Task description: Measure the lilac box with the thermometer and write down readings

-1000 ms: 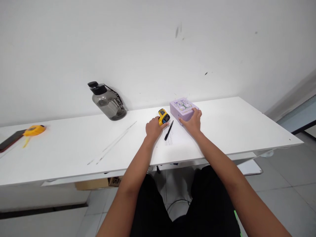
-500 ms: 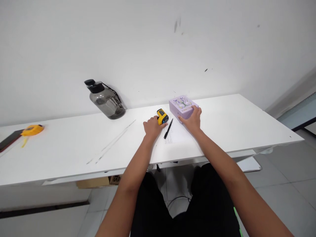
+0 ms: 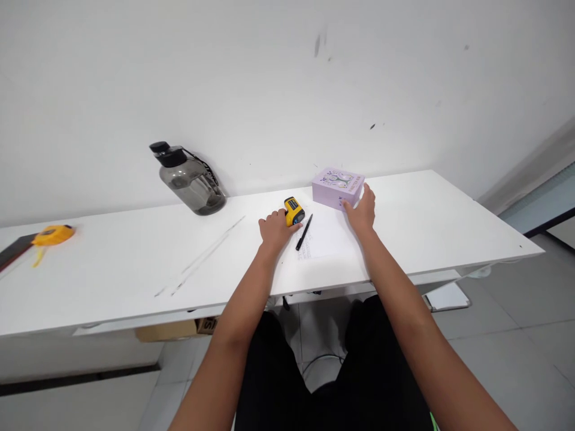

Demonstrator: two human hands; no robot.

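Observation:
My left hand is closed around a yellow-and-black handheld device, which lies on the white table; its grip is hidden under my fingers. My right hand grips the near right corner of a lilac box, thumb on the front side and fingers round the right side. The box has a printed tree design and lettering on top. Between my hands a black pen lies slantwise along the left edge of a white paper sheet with faint writing.
A grey see-through bottle with a black cap stands near the wall, left of my hands. At the far left, a yellow tape measure lies against a dark flat object. Grey streaks mark the white table.
My right hand has turned the lilac box and shifted it slightly right, uncovering more of the paper. The left hand keeps its hold on the yellow-and-black device. The view has shifted slightly.

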